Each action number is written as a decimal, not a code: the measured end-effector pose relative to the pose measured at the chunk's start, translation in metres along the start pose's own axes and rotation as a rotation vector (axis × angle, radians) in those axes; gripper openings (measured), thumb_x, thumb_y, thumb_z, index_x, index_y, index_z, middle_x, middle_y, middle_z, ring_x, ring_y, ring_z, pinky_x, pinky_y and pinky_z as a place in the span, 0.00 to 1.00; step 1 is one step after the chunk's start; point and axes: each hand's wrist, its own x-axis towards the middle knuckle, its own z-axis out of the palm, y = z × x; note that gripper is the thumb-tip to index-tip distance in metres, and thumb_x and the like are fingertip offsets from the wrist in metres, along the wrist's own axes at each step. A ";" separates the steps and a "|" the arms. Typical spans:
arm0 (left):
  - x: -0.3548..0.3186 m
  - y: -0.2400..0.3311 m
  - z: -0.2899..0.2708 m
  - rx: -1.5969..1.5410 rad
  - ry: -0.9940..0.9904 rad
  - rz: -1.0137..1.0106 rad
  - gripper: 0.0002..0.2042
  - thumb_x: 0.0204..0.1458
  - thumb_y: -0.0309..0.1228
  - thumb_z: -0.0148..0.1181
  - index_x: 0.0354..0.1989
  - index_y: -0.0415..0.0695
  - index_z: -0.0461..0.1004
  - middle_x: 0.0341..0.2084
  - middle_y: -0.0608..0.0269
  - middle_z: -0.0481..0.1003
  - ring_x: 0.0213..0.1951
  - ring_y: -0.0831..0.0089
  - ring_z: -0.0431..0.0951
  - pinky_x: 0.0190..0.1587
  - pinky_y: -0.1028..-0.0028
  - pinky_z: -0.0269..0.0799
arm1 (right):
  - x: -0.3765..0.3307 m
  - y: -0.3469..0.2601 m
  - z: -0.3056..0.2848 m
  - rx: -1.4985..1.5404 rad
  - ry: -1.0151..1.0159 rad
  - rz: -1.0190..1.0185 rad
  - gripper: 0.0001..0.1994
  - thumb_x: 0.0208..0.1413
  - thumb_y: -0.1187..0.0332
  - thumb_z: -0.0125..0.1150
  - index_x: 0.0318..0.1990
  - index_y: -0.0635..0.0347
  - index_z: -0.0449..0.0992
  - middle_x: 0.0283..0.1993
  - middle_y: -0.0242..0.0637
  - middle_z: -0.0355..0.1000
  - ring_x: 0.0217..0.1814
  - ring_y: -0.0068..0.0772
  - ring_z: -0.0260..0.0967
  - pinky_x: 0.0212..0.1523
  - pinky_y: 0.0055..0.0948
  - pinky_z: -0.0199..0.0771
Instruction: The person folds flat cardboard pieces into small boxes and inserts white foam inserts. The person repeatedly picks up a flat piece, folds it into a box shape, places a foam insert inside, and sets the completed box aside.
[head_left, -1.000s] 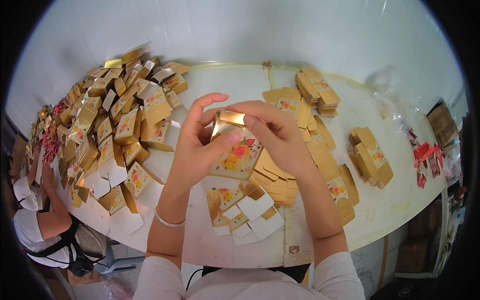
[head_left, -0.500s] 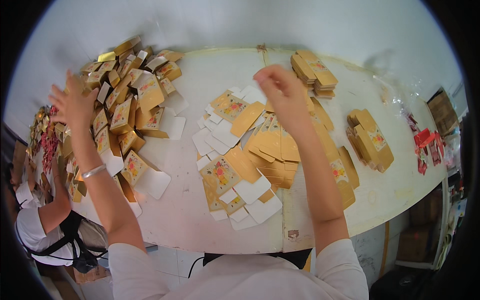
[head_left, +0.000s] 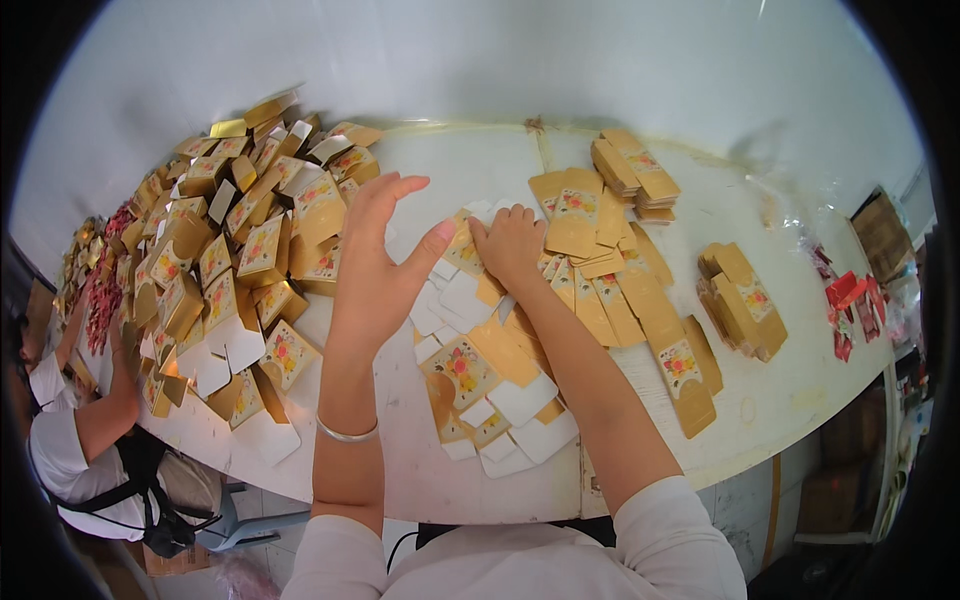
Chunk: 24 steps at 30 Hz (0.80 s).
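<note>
My right hand rests on the heap of flat cartons at mid-table, its thumb apart from its bent fingers. Under it lies a flat gold carton with a flower print, partly covered by the hand. My left hand, with a bracelet on the wrist, is raised just left of the heap, fingers spread and holding nothing. More flat cartons, gold with white flaps, lie below the hands. To the left rises a large pile of opened-out gold cartons, several with white flaps sticking out.
Flat cartons spread right of my right forearm. Stacks of cartons stand at the back and farther right. Red ribbon pieces and clear plastic lie at the right edge. A co-worker works at the far left beside red trimmings.
My left hand has come right, away from the opened-out carton pile, towards the middle. My right hand has moved down and left onto the flat cartons. The view has shifted slightly.
</note>
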 end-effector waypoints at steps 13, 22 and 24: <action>-0.007 -0.015 0.012 -1.004 -0.730 -0.575 0.39 0.45 0.47 0.57 0.60 0.40 0.46 0.50 0.58 0.61 0.50 0.71 0.62 0.51 0.74 0.58 | -0.010 -0.024 -0.155 0.748 0.383 -0.589 0.15 0.42 0.70 0.58 0.14 0.57 0.58 0.11 0.30 0.53 0.15 0.33 0.49 0.28 0.29 0.51; -0.009 0.026 0.026 -1.017 -0.243 -0.135 0.41 0.40 0.23 0.63 0.60 0.40 0.42 0.49 0.56 0.61 0.50 0.72 0.63 0.48 0.72 0.63 | -0.011 -0.008 -0.188 1.352 0.471 -0.184 0.13 0.49 0.66 0.53 0.40 0.61 0.64 0.37 0.34 0.61 0.40 0.28 0.58 0.45 0.30 0.58; -0.012 0.029 0.031 -1.000 -0.156 -0.014 0.38 0.40 0.21 0.62 0.59 0.41 0.44 0.47 0.56 0.62 0.48 0.72 0.65 0.46 0.72 0.65 | -0.010 -0.003 -0.196 1.716 -0.003 0.196 0.20 0.52 0.60 0.51 0.49 0.62 0.61 0.47 0.35 0.60 0.51 0.27 0.56 0.52 0.30 0.56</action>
